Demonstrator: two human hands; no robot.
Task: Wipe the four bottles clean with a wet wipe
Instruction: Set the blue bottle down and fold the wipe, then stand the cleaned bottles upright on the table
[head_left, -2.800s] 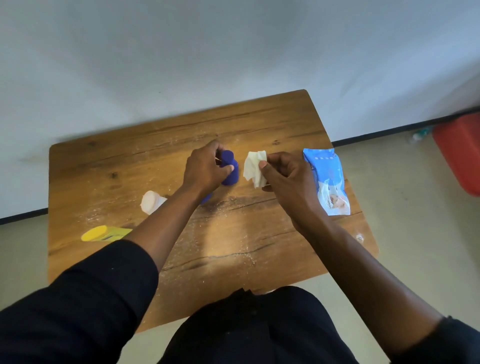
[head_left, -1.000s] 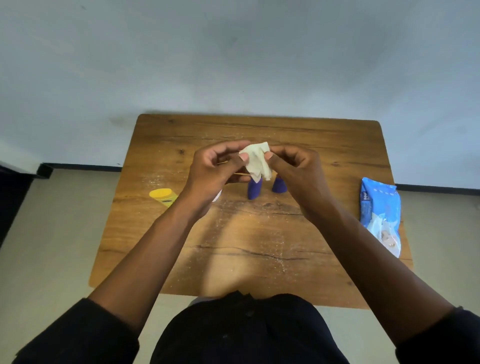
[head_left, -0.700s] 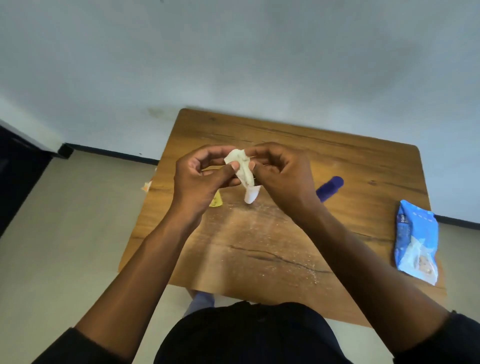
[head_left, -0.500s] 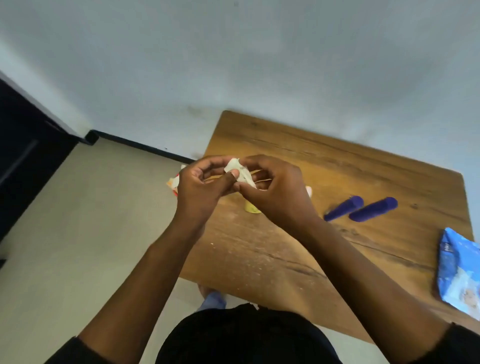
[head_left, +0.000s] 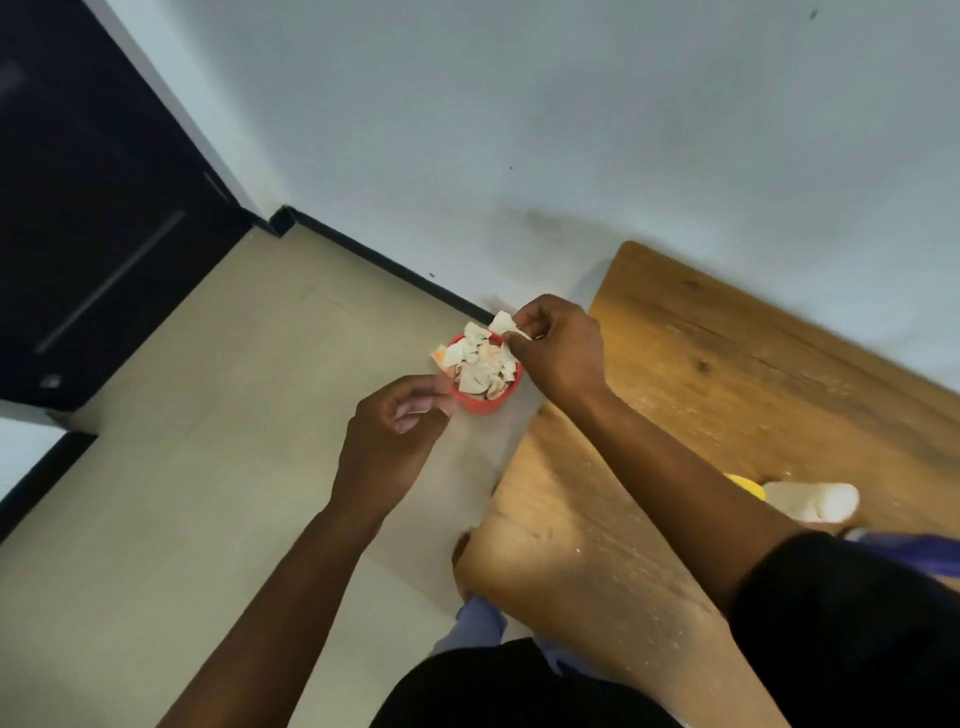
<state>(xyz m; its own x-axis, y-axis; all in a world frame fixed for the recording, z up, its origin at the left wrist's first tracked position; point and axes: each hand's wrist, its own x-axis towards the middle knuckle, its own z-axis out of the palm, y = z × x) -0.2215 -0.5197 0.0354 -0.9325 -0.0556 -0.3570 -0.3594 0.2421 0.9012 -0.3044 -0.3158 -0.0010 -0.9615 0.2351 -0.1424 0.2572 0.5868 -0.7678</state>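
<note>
My right hand (head_left: 558, 345) pinches a crumpled white wet wipe (head_left: 503, 324) just above a small red bin (head_left: 480, 402) on the floor, left of the table. The bin is heaped with used wipes (head_left: 480, 364). My left hand (head_left: 389, 434) hovers beside the bin's near-left rim, fingers loosely curled and holding nothing. On the wooden table (head_left: 727, 374) a white bottle (head_left: 813, 500) lies on its side, with a yellow bottle (head_left: 745, 486) partly hidden behind my right forearm. A sliver of a blue bottle (head_left: 914, 551) shows at my right sleeve.
A white wall runs behind the table, with a black skirting strip (head_left: 384, 260) along the beige floor. A dark door (head_left: 93, 208) fills the upper left. My knee shows under the table's near corner.
My view has swung left from the table to the floor bin. Both hands held the wipe before; now only the right one holds it, over the bin, and the left has let go.
</note>
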